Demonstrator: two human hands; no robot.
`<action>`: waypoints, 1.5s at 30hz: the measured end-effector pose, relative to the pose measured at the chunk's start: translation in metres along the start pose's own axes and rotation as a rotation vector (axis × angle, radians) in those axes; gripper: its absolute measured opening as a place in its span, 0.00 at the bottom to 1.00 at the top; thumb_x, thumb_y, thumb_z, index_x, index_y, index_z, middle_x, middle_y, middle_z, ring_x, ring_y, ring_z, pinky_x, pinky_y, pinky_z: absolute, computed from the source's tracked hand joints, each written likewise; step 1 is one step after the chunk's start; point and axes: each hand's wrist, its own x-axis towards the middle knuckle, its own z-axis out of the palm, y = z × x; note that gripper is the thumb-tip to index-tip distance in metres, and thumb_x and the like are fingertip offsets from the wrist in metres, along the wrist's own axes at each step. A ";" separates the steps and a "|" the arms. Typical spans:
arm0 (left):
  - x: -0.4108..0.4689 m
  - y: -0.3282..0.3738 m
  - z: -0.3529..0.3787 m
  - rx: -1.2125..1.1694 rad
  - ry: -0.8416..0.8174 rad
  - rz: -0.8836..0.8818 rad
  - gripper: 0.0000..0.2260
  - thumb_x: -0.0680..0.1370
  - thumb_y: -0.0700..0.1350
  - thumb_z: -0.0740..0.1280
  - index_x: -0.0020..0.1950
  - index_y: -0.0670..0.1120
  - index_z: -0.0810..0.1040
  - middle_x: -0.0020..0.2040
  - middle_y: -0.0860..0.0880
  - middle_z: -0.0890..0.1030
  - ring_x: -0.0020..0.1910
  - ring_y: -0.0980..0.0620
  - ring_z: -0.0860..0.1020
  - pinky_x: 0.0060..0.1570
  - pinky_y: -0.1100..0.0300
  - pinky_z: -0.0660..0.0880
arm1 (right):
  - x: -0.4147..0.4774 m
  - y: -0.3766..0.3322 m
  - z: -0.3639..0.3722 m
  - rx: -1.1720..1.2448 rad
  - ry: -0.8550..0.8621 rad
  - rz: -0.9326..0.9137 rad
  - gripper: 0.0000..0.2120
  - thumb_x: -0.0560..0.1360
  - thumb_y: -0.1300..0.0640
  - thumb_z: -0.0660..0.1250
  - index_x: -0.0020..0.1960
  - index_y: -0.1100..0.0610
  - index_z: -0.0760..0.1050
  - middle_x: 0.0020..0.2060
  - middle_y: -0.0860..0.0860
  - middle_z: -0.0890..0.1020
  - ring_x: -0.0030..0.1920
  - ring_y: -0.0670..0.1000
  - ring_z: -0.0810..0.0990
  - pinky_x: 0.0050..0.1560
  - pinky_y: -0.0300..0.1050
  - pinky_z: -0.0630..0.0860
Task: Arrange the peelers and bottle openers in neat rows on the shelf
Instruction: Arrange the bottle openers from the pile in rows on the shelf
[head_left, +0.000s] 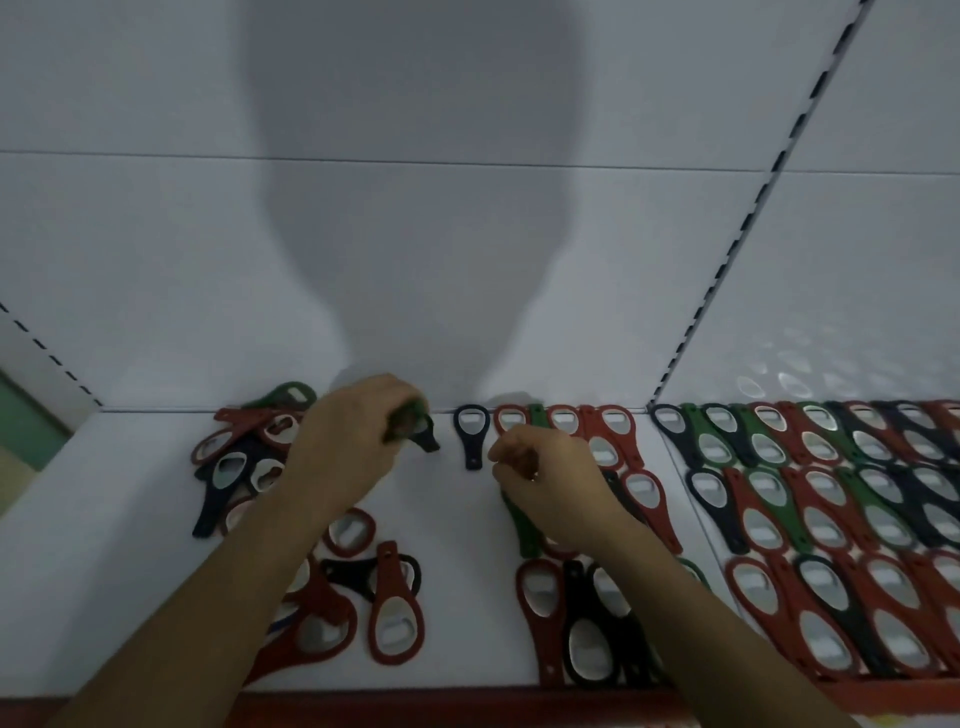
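Left hand clamps green-black openers at back edge of shelf. Right hand fingers curled, grip unclear. Lone black opener between hands; bare strip in front.

The scene is dim and grey-blue, lit from behind the person, whose head and shoulders cast a soft shadow on the white back panel. Glints show on the metal of the bottle openers at right, with faint reflections on the panel above. The wide lens bends straight lines toward the edges, and the left hand and right hand look slightly smeared.
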 end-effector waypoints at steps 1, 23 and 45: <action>-0.006 0.002 0.010 0.065 -0.094 0.044 0.10 0.74 0.36 0.76 0.51 0.49 0.83 0.47 0.53 0.82 0.42 0.57 0.77 0.49 0.60 0.78 | 0.002 0.002 0.001 -0.041 -0.003 -0.019 0.07 0.80 0.55 0.68 0.57 0.48 0.80 0.44 0.36 0.78 0.43 0.34 0.77 0.40 0.22 0.72; -0.007 -0.016 0.055 0.079 -0.367 -0.122 0.21 0.78 0.57 0.72 0.69 0.53 0.79 0.62 0.55 0.76 0.57 0.55 0.76 0.56 0.54 0.78 | 0.060 0.008 0.003 -0.607 -0.224 -0.243 0.17 0.78 0.42 0.63 0.64 0.46 0.76 0.63 0.46 0.76 0.65 0.54 0.65 0.61 0.58 0.65; 0.002 0.028 0.014 -1.015 -0.382 -0.415 0.05 0.82 0.45 0.69 0.55 0.52 0.84 0.52 0.45 0.87 0.50 0.42 0.87 0.46 0.53 0.83 | 0.042 -0.008 -0.024 0.466 -0.003 -0.218 0.04 0.80 0.59 0.69 0.46 0.57 0.80 0.33 0.44 0.82 0.29 0.43 0.79 0.32 0.35 0.73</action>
